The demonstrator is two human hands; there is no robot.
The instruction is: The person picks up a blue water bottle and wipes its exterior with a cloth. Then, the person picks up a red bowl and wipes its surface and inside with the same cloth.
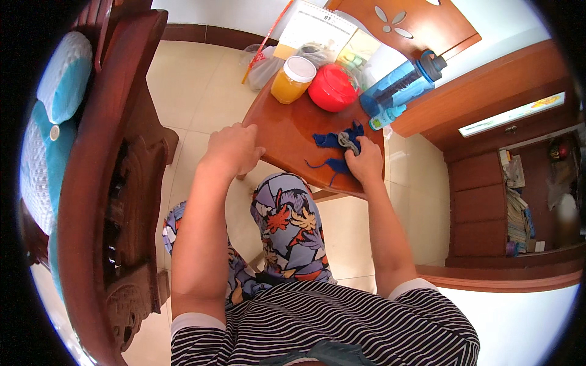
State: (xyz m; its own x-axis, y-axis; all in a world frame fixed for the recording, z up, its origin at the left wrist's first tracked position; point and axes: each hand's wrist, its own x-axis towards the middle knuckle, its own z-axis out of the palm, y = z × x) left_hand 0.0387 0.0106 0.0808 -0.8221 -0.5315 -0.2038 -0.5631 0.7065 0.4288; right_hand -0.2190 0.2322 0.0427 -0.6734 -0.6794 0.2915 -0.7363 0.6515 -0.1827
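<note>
My right hand rests over the right part of a brown wooden chair seat. Its fingers close on a crumpled grey cloth. Dark blue fabric with a loose strand lies bunched around and under that cloth. At the seat's left front edge, my left hand has its fingers curled against the wood. Farther back on the seat stand a white-lidded jar of yellow contents, a round red container and a small light-blue bottle.
A large blue water bottle leans behind the small one. A desk calendar and plastic bags sit at the back, near the chair's backrest. Carved wooden furniture with teal cushions borders the left. Shelves are at right.
</note>
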